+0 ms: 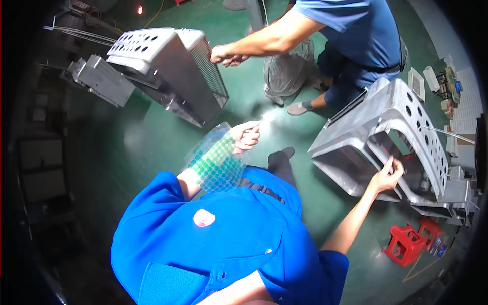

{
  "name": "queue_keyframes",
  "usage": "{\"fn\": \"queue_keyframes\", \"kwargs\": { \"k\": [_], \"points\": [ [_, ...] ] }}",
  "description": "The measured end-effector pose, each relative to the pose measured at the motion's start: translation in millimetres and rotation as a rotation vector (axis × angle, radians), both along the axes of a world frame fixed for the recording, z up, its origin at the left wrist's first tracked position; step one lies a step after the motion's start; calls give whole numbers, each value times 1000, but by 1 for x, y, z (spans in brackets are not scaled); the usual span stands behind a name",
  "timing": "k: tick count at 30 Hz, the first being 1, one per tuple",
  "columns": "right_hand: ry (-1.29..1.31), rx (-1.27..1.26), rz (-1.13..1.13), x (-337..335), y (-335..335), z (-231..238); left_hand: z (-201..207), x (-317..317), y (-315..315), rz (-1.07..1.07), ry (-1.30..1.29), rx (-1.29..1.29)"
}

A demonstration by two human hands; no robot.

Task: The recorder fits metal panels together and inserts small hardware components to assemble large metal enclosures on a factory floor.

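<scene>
My left hand [245, 137] is closed in front of my body. A clear sheet of round green stickers [218, 165] runs from that hand back over my wrist and forearm, which show through it. On the right, my right hand [387, 175] has thumb and fingers pinched together by the open side of a grey metal housing [333, 136]. Whatever small thing the pinch holds is too small to make out. Rows of round holes line the housing's outer face, and large rectangular openings its side.
A second perforated metal housing [188, 84] hangs at the left, with a co-worker's hands [226, 55] at its mesh side. Between the housings stands a floor fan [287, 71]. Red plastic stools [404, 245] are at the lower right. Hooks and wires support the housings above the green floor [127, 155].
</scene>
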State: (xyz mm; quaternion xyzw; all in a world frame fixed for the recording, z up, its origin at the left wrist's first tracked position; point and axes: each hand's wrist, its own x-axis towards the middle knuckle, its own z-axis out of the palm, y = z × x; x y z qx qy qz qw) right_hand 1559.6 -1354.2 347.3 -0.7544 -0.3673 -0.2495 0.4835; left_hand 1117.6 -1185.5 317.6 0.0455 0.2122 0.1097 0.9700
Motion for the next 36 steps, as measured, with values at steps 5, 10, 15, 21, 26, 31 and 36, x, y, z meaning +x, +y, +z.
{"fn": "queue_keyframes", "kwargs": {
  "k": [5,10,15,21,26,31,36],
  "points": [
    [-8,13,-28,-2,0,-2,11,16,21,166,193,31],
    [-72,6,-95,8,-2,-5,-3,43,39,187,213,18],
    [-114,42,-39,28,2,-17,2,90,61,150,282,142],
    [-101,36,-9,47,1,-32,-10,61,47,389,265,159],
    [-91,-102,-77,63,-12,-40,-37,-27,-24,747,229,52],
    [-231,74,-15,108,-13,-53,-82,-71,58,765,-195,162],
    [175,285,172,84,1,-36,50,38,74,202,548,534]
  ]
}}
